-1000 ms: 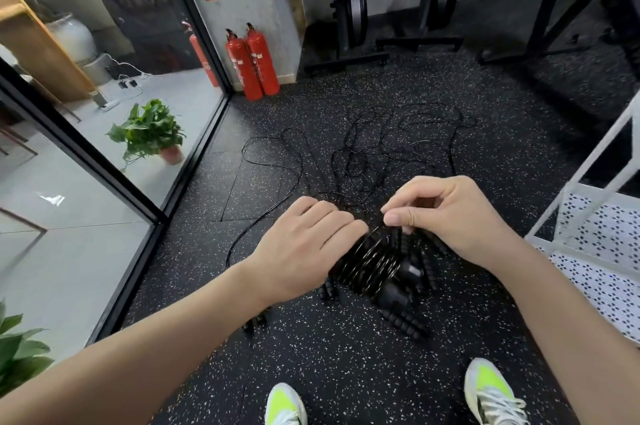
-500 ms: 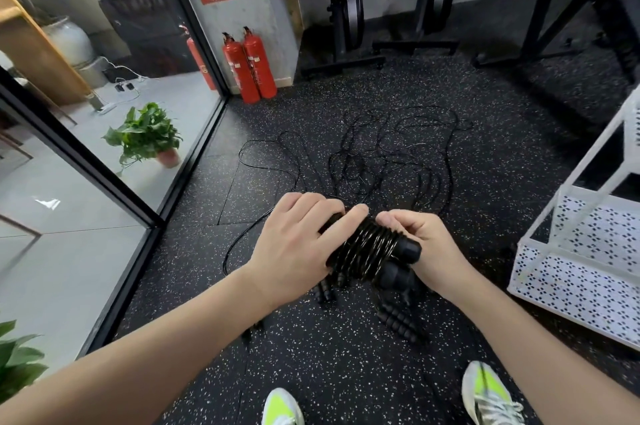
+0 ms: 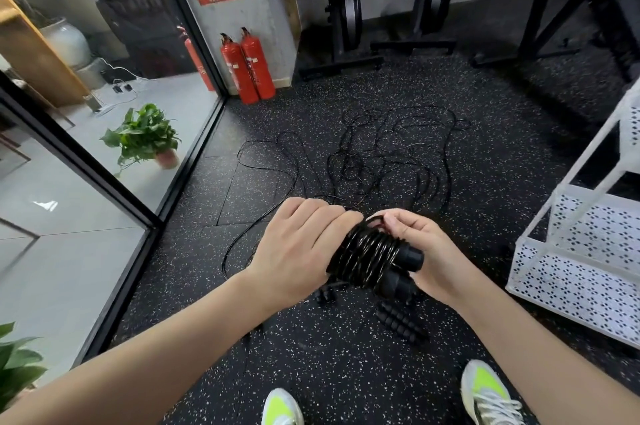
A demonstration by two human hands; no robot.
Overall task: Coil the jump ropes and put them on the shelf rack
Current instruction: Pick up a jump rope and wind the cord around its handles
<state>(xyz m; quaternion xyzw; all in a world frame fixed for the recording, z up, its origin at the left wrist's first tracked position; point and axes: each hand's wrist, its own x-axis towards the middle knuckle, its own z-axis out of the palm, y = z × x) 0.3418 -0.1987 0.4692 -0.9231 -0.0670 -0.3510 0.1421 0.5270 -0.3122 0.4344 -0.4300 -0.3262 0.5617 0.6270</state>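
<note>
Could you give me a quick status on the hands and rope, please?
Both hands, left and right, grip coiled rope. Rack at right. Loose ropes ahead on floor.

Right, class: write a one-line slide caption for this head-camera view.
Both hands, left and right, grip a coiled jump rope above tangled ropes on the gym floor, beside a white shelf rack.

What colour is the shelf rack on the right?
White, with perforated panels; the head view shows the shelf rack clearly.
</note>
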